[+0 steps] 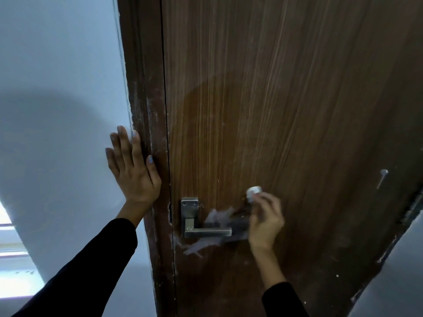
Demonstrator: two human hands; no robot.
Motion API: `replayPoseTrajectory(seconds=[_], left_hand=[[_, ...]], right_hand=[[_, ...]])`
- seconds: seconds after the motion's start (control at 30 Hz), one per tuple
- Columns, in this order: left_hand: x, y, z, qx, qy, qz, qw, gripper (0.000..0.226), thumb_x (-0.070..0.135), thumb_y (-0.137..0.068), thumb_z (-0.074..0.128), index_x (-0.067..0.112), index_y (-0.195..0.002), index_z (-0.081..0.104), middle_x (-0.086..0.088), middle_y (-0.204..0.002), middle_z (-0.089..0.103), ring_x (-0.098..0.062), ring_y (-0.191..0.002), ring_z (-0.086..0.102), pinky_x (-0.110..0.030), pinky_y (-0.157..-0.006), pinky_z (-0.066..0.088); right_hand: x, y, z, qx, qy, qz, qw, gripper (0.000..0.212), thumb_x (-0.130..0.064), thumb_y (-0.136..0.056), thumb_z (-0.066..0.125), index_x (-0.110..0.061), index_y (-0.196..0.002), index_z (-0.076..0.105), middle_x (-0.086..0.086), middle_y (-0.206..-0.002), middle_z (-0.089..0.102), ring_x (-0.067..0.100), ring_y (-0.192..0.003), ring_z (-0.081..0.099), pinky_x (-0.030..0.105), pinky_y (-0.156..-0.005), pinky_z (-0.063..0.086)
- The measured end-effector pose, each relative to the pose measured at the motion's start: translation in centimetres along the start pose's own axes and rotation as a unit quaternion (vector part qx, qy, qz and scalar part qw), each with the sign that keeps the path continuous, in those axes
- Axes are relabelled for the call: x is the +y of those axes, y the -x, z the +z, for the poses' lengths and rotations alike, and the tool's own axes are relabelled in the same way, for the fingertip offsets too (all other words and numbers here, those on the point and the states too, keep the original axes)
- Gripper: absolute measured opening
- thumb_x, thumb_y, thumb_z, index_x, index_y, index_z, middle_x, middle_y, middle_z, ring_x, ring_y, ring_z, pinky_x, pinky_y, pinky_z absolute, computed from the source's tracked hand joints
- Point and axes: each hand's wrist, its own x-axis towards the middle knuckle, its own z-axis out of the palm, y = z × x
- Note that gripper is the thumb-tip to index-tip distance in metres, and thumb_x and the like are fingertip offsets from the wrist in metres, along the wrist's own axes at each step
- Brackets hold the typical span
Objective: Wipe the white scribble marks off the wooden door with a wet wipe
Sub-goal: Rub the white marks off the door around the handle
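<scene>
The brown wooden door (274, 99) fills the middle and right of the view. White smeared marks (215, 217) lie around its metal lever handle (207, 232), with more white streaks (194, 247) below the handle. My right hand (265, 220) is just right of the handle, shut on a bunched white wet wipe (253, 192) pressed against the door; the hand is motion-blurred. My left hand (132, 170) lies flat with fingers spread, palm on the white wall and thumb on the door frame (146, 88).
The white wall (57, 88) lies left of the frame, with a bright window area (11, 236) at the lower left. A nail (382, 178) sticks out of the door at the right. White specks mark the frame's edge. A grey surface (393, 271) sits at the lower right.
</scene>
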Motion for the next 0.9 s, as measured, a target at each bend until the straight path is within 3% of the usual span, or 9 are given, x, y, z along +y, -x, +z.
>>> replayPoseTrajectory(seconds=[0.07,0.13,0.27,0.33,0.47,0.6,0.67,0.77,0.9], left_hand=[[0.0,0.1,0.0,0.004,0.003,0.003,1.000,0.054,0.030,-0.099,0.029,0.010,-0.149,0.022,-0.024,-0.154,0.025,-0.038,-0.145,0.017,-0.045,-0.121,0.006],[0.1,0.1,0.0,0.009,0.006,0.004,1.000,0.055,0.029,-0.099,0.030,0.009,-0.149,0.023,-0.024,-0.154,0.026,-0.038,-0.145,0.018,-0.044,-0.121,0.006],[0.3,0.0,0.1,0.016,0.006,-0.002,1.000,0.055,0.028,-0.098,0.031,0.010,-0.149,0.023,-0.025,-0.153,0.028,-0.039,-0.144,0.020,-0.044,-0.121,0.006],[0.4,0.0,0.0,0.015,0.008,-0.003,1.000,0.055,0.028,-0.098,0.031,0.010,-0.149,0.022,-0.025,-0.153,0.028,-0.040,-0.144,0.020,-0.045,-0.120,0.006],[0.5,0.0,-0.1,0.014,0.011,-0.005,1.000,0.055,0.029,-0.099,0.030,0.012,-0.149,0.019,-0.025,-0.153,0.027,-0.039,-0.144,0.020,-0.045,-0.120,0.007],[0.5,0.0,-0.2,0.008,0.012,-0.004,1.000,0.055,0.028,-0.098,0.030,0.010,-0.149,0.021,-0.024,-0.153,0.027,-0.039,-0.145,0.019,-0.045,-0.120,0.007],[0.4,0.0,-0.2,0.008,0.010,-0.005,1.000,0.055,0.028,-0.098,0.030,0.009,-0.149,0.022,-0.025,-0.153,0.026,-0.039,-0.145,0.018,-0.045,-0.120,0.006],[0.4,0.0,-0.1,0.009,0.010,-0.003,1.000,0.055,0.028,-0.098,0.030,0.010,-0.149,0.020,-0.025,-0.153,0.026,-0.038,-0.145,0.018,-0.045,-0.121,0.006],[0.4,-0.1,-0.1,0.012,0.008,-0.004,1.000,0.055,0.027,-0.098,0.032,0.010,-0.149,0.020,-0.025,-0.153,0.027,-0.038,-0.145,0.019,-0.045,-0.121,0.007]], right_hand=[[0.1,1.7,0.3,-0.129,0.010,-0.110,0.986,0.041,0.021,-0.063,0.067,-0.004,-0.095,0.070,0.011,-0.102,0.064,0.020,-0.096,0.059,0.021,-0.090,0.044],[1.3,0.5,-0.7,-0.134,0.021,-0.132,0.982,0.043,0.023,-0.063,0.066,-0.004,-0.096,0.070,0.011,-0.101,0.065,0.019,-0.095,0.059,0.018,-0.091,0.042],[3.5,-3.6,-2.8,0.134,-0.004,0.074,0.988,0.028,0.017,-0.074,0.059,0.002,-0.096,0.069,0.021,-0.094,0.063,0.032,-0.086,0.062,0.015,-0.083,0.041],[3.3,-3.2,-2.3,0.188,-0.021,0.102,0.977,0.023,0.011,-0.081,0.058,0.002,-0.100,0.067,0.022,-0.099,0.060,0.030,-0.090,0.061,0.015,-0.083,0.042],[2.9,2.9,0.7,0.008,-0.018,-0.036,0.999,0.035,0.002,-0.082,0.055,0.000,-0.117,0.058,0.017,-0.122,0.049,0.022,-0.112,0.050,0.029,-0.094,0.045],[5.2,9.5,2.3,-0.191,0.151,-0.230,0.942,0.055,-0.010,-0.071,0.060,-0.009,-0.124,0.046,0.009,-0.131,0.041,0.026,-0.119,0.040,0.049,-0.102,0.032],[6.0,10.8,2.4,-0.240,0.214,-0.274,0.906,0.036,-0.020,-0.089,0.043,-0.011,-0.123,0.045,0.011,-0.130,0.049,0.027,-0.119,0.040,0.044,-0.116,0.012],[6.3,10.6,2.2,-0.325,0.248,-0.259,0.875,0.048,-0.036,-0.101,0.020,-0.007,-0.127,0.047,0.011,-0.129,0.057,0.025,-0.126,0.043,0.035,-0.118,-0.002],[4.7,8.4,3.4,-0.321,0.246,-0.295,0.866,0.070,-0.053,-0.094,0.027,-0.007,-0.145,0.014,0.013,-0.151,0.024,0.022,-0.142,0.011,0.034,-0.117,0.001]])
